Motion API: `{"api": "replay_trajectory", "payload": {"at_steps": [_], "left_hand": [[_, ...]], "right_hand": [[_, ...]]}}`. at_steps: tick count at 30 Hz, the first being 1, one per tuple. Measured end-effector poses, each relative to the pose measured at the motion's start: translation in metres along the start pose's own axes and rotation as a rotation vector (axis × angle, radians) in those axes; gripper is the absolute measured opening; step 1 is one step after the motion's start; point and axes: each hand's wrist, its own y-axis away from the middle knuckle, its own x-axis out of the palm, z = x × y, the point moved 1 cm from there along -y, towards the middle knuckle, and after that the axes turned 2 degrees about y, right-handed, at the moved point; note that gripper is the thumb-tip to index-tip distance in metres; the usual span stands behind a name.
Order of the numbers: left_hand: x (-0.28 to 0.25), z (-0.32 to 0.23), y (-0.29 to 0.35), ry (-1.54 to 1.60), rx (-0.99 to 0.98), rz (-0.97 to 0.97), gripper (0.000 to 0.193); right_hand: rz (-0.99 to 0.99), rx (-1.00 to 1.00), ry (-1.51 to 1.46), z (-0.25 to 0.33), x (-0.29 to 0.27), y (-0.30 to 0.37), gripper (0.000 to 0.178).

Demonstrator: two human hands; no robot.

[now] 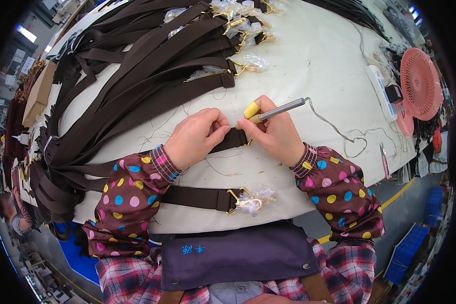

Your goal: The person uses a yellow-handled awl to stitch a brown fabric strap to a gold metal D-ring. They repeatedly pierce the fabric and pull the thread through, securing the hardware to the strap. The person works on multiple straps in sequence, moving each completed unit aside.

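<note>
Head view, looking down over the worktable [309, 71]: I see two bare hands meeting above the end of a dark brown strap [231, 140]. The right hand [273, 130] is closed around a grey pen-shaped tool [283, 107], gripping it much as one would a pencil, with a yellow finger cover [252, 109] on one fingertip. The tool slants down toward the left hand, its lower end near the upper edge of that strap, though the fingers hide whether it touches. From its back end a grey cord [329, 125] winds across the white tabletop. The left hand [195, 136] is nearly closed, thumb and bent fingers drawn close together just beside the tool's lower end; I cannot tell whether anything is pinched there. A gold ring [249, 142] sits at the strap's end, below the right hand. Nearer the person lies another strap [195, 198], its gold buckle [232, 201] partly wrapped in clear plastic [259, 200]. Beyond the left hand a large heap of brown straps [137, 83] spreads over the table, and loose threads [223, 169] are scattered about. Off to the right stand a pink fan [421, 83] and a white power strip [380, 92].
</note>
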Motion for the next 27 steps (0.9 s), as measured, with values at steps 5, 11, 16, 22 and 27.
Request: {"api": "replay_trajectory", "payload": {"at_steps": [5, 11, 16, 22, 27], "left_hand": [[-0.001, 0.002, -0.001, 0.055, -0.002, 0.002, 0.015], [-0.015, -0.011, 0.019, -0.436, 0.026, 0.021, 0.026], [-0.017, -0.026, 0.023, -0.542, 0.098, -0.036, 0.026], [0.005, -0.021, 0.031, -0.626, 0.193, -0.076, 0.029], [-0.003, -0.018, 0.024, -0.281, 0.088, 0.037, 0.031]], "right_hand": [[-0.007, 0.008, -0.013, -0.001, -0.001, 0.0, 0.021], [-0.104, -0.085, -0.031, 0.005, -0.012, 0.0, 0.018], [-0.174, -0.166, -0.129, 0.014, -0.021, 0.005, 0.017], [-0.079, -0.192, -0.11, 0.021, -0.019, 0.017, 0.018], [-0.049, -0.178, -0.131, 0.008, -0.009, 0.02, 0.022]]}}
